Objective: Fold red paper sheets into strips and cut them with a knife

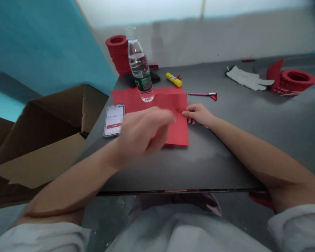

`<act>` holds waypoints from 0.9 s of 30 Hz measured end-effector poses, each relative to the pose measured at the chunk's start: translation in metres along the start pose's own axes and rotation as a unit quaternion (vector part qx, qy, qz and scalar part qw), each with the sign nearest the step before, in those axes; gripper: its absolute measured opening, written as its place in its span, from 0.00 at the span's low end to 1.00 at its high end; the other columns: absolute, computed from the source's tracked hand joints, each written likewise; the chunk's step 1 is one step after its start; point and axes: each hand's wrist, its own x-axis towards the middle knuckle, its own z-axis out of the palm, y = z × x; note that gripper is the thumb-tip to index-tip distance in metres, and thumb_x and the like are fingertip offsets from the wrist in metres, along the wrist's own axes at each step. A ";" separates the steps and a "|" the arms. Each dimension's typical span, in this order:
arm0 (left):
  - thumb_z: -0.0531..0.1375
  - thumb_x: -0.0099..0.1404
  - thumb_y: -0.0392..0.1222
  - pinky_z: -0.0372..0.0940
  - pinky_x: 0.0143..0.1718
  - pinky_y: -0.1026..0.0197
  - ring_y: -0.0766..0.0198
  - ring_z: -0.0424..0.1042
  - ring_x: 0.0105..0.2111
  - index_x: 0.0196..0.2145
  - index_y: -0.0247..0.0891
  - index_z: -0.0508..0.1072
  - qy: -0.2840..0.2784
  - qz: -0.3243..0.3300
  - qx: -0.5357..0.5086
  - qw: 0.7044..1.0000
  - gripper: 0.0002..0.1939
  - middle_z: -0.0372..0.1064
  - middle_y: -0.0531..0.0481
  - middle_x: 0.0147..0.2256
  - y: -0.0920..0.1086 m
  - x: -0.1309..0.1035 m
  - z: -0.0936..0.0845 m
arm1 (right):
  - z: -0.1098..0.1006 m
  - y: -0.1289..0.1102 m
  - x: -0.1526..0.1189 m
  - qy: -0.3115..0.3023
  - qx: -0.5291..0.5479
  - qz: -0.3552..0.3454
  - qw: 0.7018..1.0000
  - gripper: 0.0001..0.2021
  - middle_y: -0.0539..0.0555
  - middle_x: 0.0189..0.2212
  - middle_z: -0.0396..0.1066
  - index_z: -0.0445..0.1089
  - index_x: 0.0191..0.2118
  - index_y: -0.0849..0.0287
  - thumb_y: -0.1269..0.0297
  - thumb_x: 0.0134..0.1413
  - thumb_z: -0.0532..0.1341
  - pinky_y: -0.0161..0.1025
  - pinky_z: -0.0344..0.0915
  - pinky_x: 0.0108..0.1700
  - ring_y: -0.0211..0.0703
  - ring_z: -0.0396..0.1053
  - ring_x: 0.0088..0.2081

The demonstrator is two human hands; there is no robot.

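On the grey table (160, 175) lies my red paper (180, 132). My left hand (144, 131) blurs above it, fingers bent, whether closed I can't tell; my right hand (198, 114) pinches its right edge. Beyond sits 1 yellow glue stick (173, 79).

At least two red sheets (181, 134) are being counted here, and two red ring stacks (120, 61) are spotted! One water bottle (139, 64), one phone (113, 120), one yellow glue stick (173, 79), one slim pink tool (199, 93) are tallied; one white glove (248, 79), one cardboard box (68, 105) are added. How many dark items (154, 76) are there cannot be told.
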 end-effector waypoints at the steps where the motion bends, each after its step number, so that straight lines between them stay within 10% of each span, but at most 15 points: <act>1: 0.47 0.71 0.45 0.68 0.34 0.75 0.72 0.72 0.33 0.38 0.36 0.75 0.002 0.057 -0.072 0.996 0.18 0.73 0.52 0.31 0.000 0.008 0.015 | -0.001 0.000 0.000 -0.005 -0.009 0.002 1.000 0.12 0.46 0.14 0.60 0.62 0.22 0.60 0.64 0.52 0.61 0.28 0.56 0.17 0.30 0.59 0.16; 5: 0.52 0.68 0.44 0.61 0.55 0.58 0.60 0.63 0.55 0.48 0.35 0.72 -0.059 0.183 -0.370 0.909 0.16 0.67 0.41 0.51 0.000 0.015 0.067 | -0.004 -0.001 0.001 -0.041 -0.046 0.010 0.998 0.15 0.44 0.11 0.57 0.59 0.19 0.59 0.62 0.52 0.61 0.29 0.48 0.14 0.28 0.52 0.14; 8: 0.51 0.68 0.54 0.49 0.61 0.45 0.50 0.50 0.62 0.57 0.38 0.64 -0.145 0.161 -0.374 0.902 0.26 0.52 0.38 0.61 0.004 0.006 0.084 | -0.005 -0.003 0.002 -0.052 -0.060 0.028 0.996 0.16 0.44 0.10 0.56 0.60 0.19 0.59 0.60 0.52 0.61 0.30 0.47 0.13 0.29 0.51 0.12; 27: 0.46 0.66 0.62 0.42 0.62 0.45 0.48 0.43 0.64 0.63 0.41 0.53 -0.221 0.178 -0.335 0.898 0.34 0.40 0.39 0.65 0.015 0.001 0.091 | 0.006 -0.005 0.004 0.033 -0.094 0.061 0.993 0.14 0.47 0.12 0.62 0.62 0.20 0.59 0.60 0.53 0.60 0.28 0.54 0.12 0.31 0.59 0.12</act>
